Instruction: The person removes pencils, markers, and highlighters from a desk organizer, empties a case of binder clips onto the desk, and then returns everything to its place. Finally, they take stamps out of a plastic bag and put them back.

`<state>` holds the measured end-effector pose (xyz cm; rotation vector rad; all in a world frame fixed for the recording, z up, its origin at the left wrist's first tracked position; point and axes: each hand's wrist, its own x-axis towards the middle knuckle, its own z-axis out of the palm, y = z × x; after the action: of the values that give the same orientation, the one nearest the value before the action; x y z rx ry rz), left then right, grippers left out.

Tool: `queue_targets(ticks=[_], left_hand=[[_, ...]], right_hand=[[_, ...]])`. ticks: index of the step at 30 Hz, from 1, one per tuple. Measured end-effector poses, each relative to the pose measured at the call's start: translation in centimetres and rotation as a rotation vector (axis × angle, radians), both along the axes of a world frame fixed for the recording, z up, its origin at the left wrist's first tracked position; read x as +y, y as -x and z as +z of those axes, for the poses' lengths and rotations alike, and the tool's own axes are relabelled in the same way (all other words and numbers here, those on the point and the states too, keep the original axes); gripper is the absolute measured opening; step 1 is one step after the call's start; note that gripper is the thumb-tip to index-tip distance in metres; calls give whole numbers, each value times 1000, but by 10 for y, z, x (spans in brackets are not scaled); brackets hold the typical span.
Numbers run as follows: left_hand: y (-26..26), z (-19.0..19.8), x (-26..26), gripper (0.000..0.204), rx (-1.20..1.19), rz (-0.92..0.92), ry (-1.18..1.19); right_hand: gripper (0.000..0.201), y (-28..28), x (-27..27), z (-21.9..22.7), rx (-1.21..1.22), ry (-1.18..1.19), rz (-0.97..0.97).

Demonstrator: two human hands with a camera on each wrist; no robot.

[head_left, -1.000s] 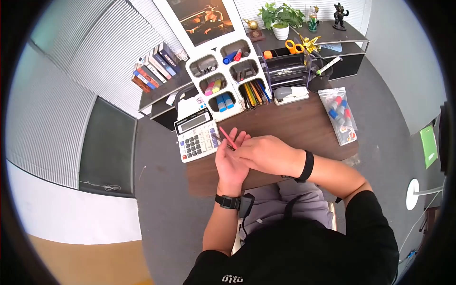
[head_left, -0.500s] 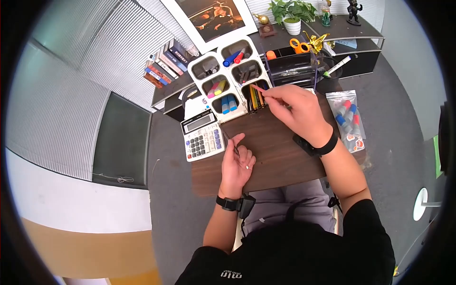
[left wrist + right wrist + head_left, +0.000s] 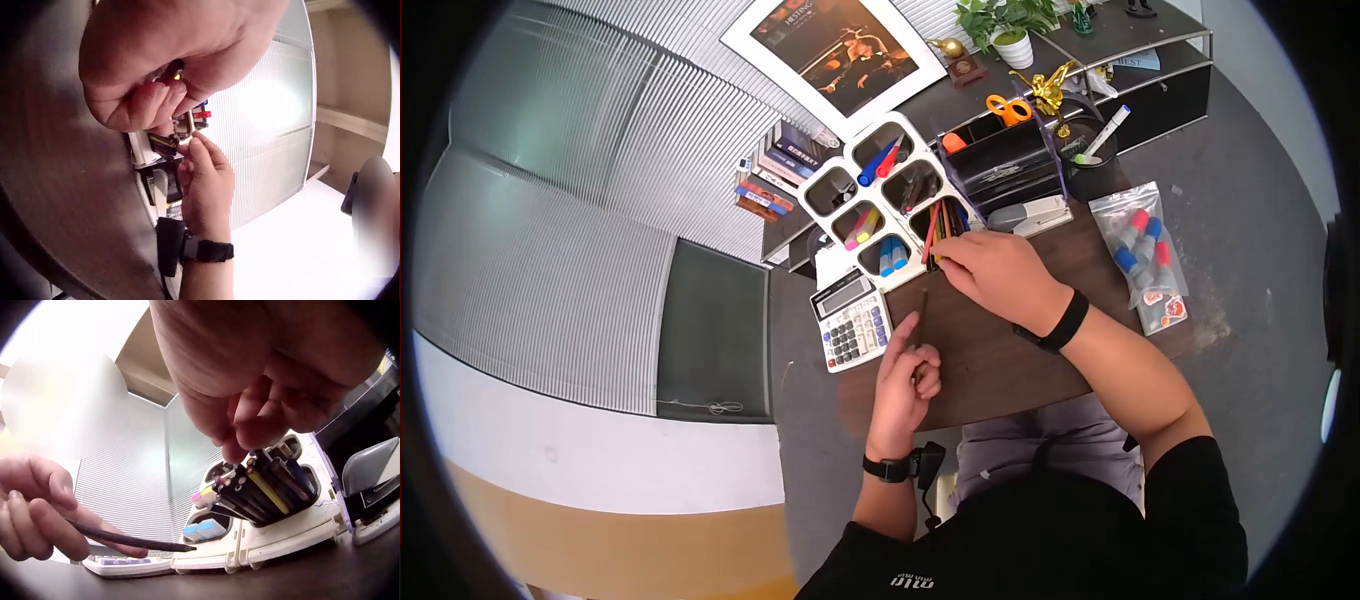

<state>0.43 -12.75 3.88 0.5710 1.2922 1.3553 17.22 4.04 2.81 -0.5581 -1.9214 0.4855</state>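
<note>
My left hand (image 3: 908,385) is over the front of the desk, index finger extended and the others curled round a dark pencil (image 3: 134,539). The pencil's tip points away from me, toward the white organizer. My right hand (image 3: 1005,278) reaches to the organizer's front right compartment, thumb and fingertips pinched together at the near end of a pink pencil (image 3: 930,224). That pencil leans among several coloured and dark pencils (image 3: 269,487) in the compartment. In the right wrist view the fingertips are right at the pencil ends and partly hide them.
The white organizer (image 3: 250,547) also holds blue highlighters (image 3: 892,256), pink and yellow ones, and markers. A calculator (image 3: 853,325) lies left of it. To the right are a stapler (image 3: 1030,214), a black desk rack (image 3: 1005,165) with orange scissors, and a clear bag (image 3: 1135,225) of markers.
My right hand has taken the pink pencil from beside my left hand to the organizer's pencil compartment. My left hand has kept the dark pencil, its other fingers curling in. The head view has shifted.
</note>
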Motion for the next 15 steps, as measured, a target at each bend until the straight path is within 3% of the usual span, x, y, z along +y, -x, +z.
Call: queue_targets(ticks=[4,6,9,10,12,13,15], left_hand=[[-5,31,-1,54,51,130,-134],[-4,41,6,51,69,121,-181],[4,48,32,49,379,-8,-163],[4,48,43,49,381,-8,-164],[0,51,69,39,1177,-85,-206],[2,47,84,32,1392,-40,-239],[6,45,109,32,1470,-116,-272]], right_hand=[[12,3,-1,-1,91,122,-75],[8,5,-1,-4,133,194,-90],[8,5,4,-5,230,215,-127],[8,4,4,-4,230,250,-135],[8,2,6,-4,236,283,-143],[9,2,8,-6,223,286,-151],[9,2,10,-8,219,291,-162]])
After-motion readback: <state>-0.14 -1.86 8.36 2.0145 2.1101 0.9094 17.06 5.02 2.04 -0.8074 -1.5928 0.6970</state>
